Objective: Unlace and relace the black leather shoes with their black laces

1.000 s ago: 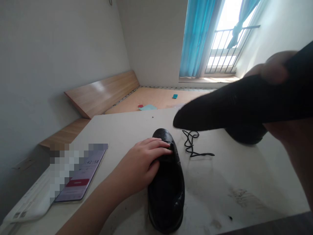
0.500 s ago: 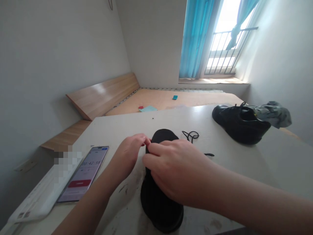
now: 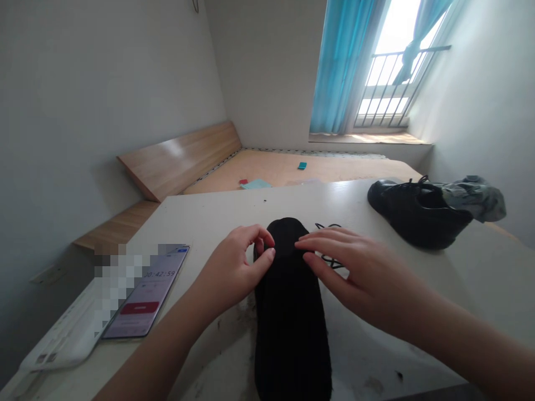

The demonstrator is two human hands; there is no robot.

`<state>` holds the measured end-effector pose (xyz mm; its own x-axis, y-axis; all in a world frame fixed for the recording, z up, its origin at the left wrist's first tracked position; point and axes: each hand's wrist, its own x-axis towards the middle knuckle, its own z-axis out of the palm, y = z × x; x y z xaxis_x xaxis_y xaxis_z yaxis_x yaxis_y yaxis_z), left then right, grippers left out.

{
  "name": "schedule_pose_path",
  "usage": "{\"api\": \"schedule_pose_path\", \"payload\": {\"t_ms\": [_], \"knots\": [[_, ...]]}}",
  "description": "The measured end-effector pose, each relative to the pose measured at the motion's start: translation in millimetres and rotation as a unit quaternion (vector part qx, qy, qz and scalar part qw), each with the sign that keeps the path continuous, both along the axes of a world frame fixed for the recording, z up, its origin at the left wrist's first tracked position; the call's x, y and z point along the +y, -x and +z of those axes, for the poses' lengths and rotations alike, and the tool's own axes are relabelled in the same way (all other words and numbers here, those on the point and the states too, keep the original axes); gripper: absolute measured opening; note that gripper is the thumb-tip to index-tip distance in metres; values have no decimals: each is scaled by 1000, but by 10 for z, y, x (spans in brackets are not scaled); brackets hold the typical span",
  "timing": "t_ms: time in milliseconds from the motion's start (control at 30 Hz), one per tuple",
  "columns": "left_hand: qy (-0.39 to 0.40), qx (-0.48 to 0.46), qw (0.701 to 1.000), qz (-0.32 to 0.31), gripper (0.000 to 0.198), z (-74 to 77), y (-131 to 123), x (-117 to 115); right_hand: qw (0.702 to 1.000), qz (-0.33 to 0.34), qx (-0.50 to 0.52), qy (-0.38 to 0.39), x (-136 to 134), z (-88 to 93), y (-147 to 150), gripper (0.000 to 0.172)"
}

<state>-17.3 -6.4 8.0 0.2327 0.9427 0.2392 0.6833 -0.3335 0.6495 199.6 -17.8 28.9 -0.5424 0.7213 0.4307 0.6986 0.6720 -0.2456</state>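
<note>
While the insole [image 3: 292, 328] lay lower centre in the head view, its long axis running up the frame, the left hand [image 3: 238, 263] curled at its upper left edge, perhaps pinching, I couldn't tell; the right hand [image 3: 360, 266], equally near, was loosely open across its right edge.

Daylight enters through the blown-out window [image 3: 393, 33], beyond the slightly blurred right hand [image 3: 351, 259]; the wall [image 3: 54, 111] beyond and left of the left hand [image 3: 238, 264] looks dim. Between the hands, the black sole-shaped piece [image 3: 291, 317] shows hardly any detail. Coarse pixelation masks a patch left of the left hand.
</note>
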Motion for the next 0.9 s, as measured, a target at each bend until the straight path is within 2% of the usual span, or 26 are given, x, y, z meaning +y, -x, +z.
{"api": "schedule_pose_path", "payload": {"t_ms": [100,200,400,567,700,767,900], "knots": [[-10,3,1000,-7,12,-18,-10,-1,999,30,-40,-18,17,-82,50,32],[-18,13,1000,-16,13,-25,-10,-10,996,40,-75,-40,40,-85,144,33],[-36,37,999,-17,13,2,0,-27,986,76,-144,26,127,-2,317,31],[-51,56,997,-14,14,-1,-5,-33,979,103,-171,29,169,-71,420,34],[-89,78,993,-11,14,1,0,-46,983,128,-104,84,190,-116,396,37],[-121,77,989,-25,17,8,2,-54,980,129,-40,144,195,-110,318,37],[-144,79,985,-56,29,-2,-13,-63,937,129,115,302,195,-92,57,46]]}}
